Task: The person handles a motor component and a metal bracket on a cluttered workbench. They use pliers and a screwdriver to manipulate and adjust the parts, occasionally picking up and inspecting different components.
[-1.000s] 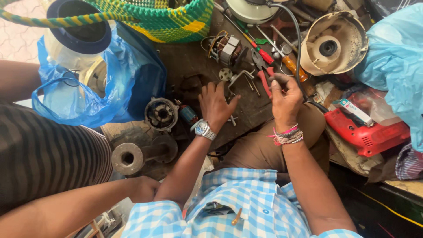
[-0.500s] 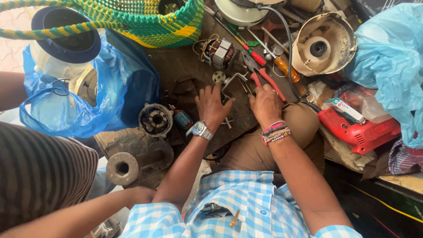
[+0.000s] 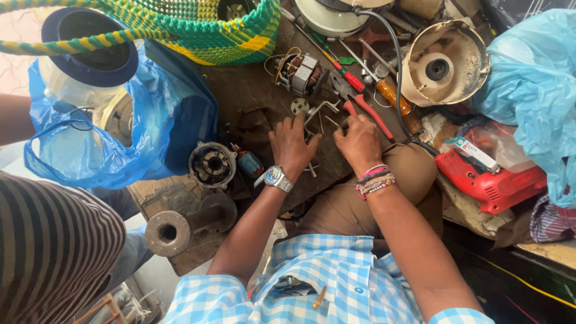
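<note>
Fingers spread, our left hand [image 3: 292, 146] steadies small parts; our right hand [image 3: 359, 139] pinches a bent metal bracket [image 3: 320, 108] at eleven o'clock.

left hand [image 3: 292, 146] flat on dark tabletop [image 3: 252, 90], fingers spread, beside small metal bracket [image 3: 320, 109] | right hand [image 3: 359, 139] curled over small parts, near red-handled pliers [image 3: 360, 107] | motor stator [image 3: 302, 73] above hands | round motor housing [image 3: 212, 164] left of left hand | red drill [image 3: 489, 183] at right
</note>
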